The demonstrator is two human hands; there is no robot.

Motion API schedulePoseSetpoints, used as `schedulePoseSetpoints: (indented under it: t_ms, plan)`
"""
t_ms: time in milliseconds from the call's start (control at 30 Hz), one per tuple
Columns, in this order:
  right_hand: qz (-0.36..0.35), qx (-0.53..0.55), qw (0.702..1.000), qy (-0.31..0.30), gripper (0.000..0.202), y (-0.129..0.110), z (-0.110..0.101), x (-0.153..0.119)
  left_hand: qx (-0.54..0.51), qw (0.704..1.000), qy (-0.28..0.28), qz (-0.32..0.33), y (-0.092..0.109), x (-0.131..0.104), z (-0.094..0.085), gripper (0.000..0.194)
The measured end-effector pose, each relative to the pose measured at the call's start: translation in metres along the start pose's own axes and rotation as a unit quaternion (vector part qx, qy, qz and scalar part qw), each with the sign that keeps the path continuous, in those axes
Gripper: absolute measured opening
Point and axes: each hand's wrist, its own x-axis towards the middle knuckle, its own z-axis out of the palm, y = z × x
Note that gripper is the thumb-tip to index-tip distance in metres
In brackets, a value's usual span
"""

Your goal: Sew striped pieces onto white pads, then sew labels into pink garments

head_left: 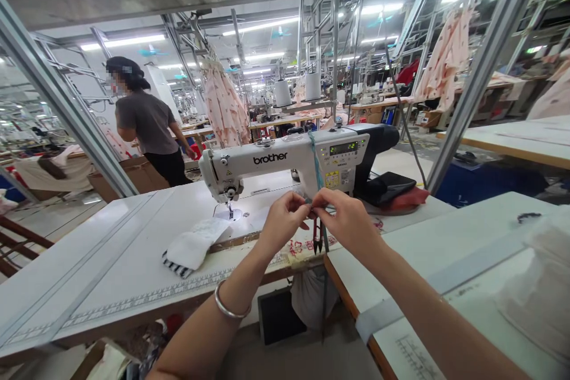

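Note:
My left hand point(287, 217) and my right hand point(341, 214) meet in front of the sewing machine point(285, 160), fingertips pinched together. Both pinch a thin blue-green strip point(318, 166) that hangs down from the top of the machine. Just below the fingers hangs a pair of dark-tipped thread snips point(317, 240), points down. A silver bangle point(225, 303) is on my left wrist. White fabric with a black-and-white striped edge point(193, 246) lies on the table left of the needle. What is between the fingertips is too small to make out.
The white sewing table point(111, 249) carries a printed ruler along its front edge. A red cloth and black pad point(387, 190) lie right of the machine. Another table point(485, 249) holds pale fabric at the right. A person point(145, 122) stands behind at the left. Metal posts frame both sides.

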Motion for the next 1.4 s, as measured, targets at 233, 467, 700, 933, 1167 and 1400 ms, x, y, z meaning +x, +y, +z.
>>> schedulePoseSetpoints:
  t_ms: [233, 467, 700, 933, 1167, 1400]
  plan:
    - [-0.028, -0.037, 0.999, 0.005, 0.016, 0.001, 0.007, -0.006, -0.009, 1.0, 0.025, -0.012, -0.011, 0.003, 0.003, 0.005]
    - [-0.014, -0.048, 0.999, 0.002, 0.018, 0.005, 0.009, -0.004, 0.017, 0.999, 0.034, 0.02, -0.015, 0.001, 0.004, 0.007]
    - [-0.015, -0.053, 0.998, -0.023, 0.019, 0.005, 0.005, 0.001, 0.086, 0.994, 0.015, 0.07, -0.012, -0.005, 0.002, 0.029]
    - [-0.054, -0.062, 0.995, -0.058, 0.022, 0.002, 0.005, 0.001, 0.166, 0.979, 0.059, 0.104, -0.007, -0.011, 0.0, 0.026]
    - [-0.059, -0.053, 0.996, -0.051, 0.018, 0.004, 0.005, 0.004, 0.178, 0.963, 0.145, 0.139, -0.012, -0.018, 0.013, 0.015]
    - [-0.052, -0.047, 0.996, -0.056, 0.015, 0.006, 0.0, 0.003, 0.1, 0.99, 0.05, 0.08, -0.01, -0.011, -0.001, 0.01]
